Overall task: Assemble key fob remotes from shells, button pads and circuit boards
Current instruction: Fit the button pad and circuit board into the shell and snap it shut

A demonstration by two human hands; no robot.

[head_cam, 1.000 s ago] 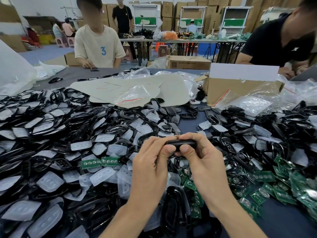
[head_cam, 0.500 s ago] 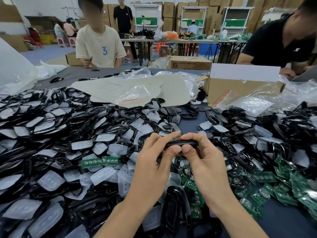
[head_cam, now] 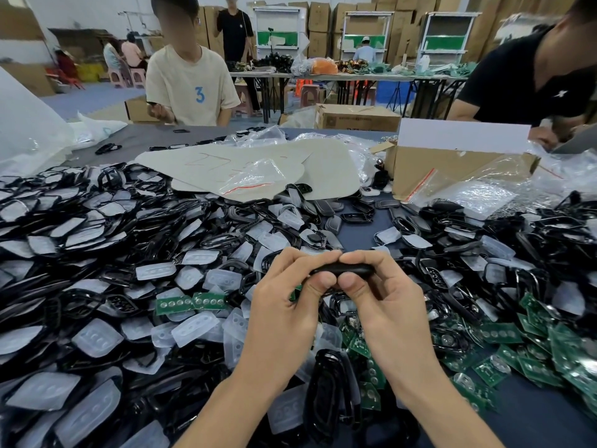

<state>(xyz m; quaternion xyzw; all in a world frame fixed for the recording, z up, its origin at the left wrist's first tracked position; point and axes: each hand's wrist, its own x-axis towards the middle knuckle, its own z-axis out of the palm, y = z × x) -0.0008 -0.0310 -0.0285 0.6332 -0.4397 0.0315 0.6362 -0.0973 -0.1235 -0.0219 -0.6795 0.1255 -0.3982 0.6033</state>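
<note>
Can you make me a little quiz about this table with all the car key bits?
1. True or false: the left hand and the right hand pinch the same black key fob.
2. What colour are the circuit boards? A red, B green, C yellow.
3. Fill in: the cream T-shirt across the table shows the number ___.
Key: 1 true; 2 B; 3 three.

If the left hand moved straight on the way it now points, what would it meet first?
Probably the right hand: the left hand points forward and rightwards, and both pinch one black key fob, their tips nearly touching.
</note>
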